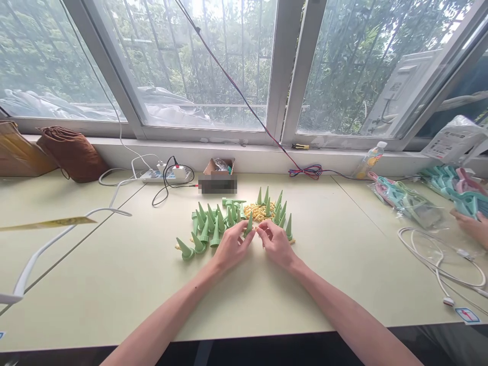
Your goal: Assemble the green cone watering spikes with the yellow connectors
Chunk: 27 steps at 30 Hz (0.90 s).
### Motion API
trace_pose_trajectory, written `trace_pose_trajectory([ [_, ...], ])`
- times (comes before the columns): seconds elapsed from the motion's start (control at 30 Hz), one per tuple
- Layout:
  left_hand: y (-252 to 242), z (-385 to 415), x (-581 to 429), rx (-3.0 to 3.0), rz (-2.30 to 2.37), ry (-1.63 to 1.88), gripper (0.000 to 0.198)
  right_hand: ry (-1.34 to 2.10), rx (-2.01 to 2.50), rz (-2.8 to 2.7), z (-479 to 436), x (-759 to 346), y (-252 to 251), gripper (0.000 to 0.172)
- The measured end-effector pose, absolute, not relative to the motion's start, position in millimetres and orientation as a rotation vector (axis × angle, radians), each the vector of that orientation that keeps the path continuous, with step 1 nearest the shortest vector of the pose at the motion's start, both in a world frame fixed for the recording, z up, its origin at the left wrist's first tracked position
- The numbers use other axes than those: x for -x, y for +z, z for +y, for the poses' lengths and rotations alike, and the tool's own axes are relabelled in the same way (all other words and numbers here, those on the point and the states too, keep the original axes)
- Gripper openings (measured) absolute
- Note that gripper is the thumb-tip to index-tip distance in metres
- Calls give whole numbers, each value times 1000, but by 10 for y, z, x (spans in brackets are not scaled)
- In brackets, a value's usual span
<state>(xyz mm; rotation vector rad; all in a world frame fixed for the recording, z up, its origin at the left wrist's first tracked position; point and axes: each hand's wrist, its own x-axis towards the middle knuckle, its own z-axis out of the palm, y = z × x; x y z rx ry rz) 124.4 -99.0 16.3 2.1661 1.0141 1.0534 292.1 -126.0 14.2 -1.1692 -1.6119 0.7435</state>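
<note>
My left hand (233, 243) is closed around a green plastic cone (249, 223), which points upward between the fingers. Close beside it, my right hand (277, 243) pinches a small tan piece (256, 229) near the cone's base; its exact shape is hidden by the fingertips. Several more green cones (215, 235) stand and lie left of my hands, some with tan ends poking out at the base. Behind my hands is a pile of small tan pieces (252, 210). Another group of upright cones (288, 226) stands around the pile's right side.
A small cardboard box (209, 166) and a power strip (147, 176) are at the back. On the right lie bagged plastic clips (414, 203), a white cable (430, 264) and a bottle (369, 160). Another person's hand (470, 226) touches clips at the right edge.
</note>
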Motion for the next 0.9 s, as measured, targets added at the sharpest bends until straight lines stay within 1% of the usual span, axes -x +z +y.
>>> trace_pose_trajectory([
  [0.23, 135, -956, -1229, -2225, 1109, 1097, 23, 719, 1181, -1621, -1239, -2925, 103, 24],
  [0.47, 158, -995, -1251, -2299, 1142, 1140, 25, 725, 1195, -1626, -1239, -2938, 92, 30],
  [0.67, 165, -1031, -1251, -2370, 1100, 1223, 13, 781, 1189, -1606, -1223, -2944, 47, 37],
  [0.8, 280, -1067, -1249, -2397, 1109, 1256, 17, 784, 1194, -1608, -1203, -2943, 1, 41],
  [0.9, 401, -1131, -1244, -2420, 1149, 1188, 23, 778, 1201, -1635, -1195, -2944, -8, 43],
])
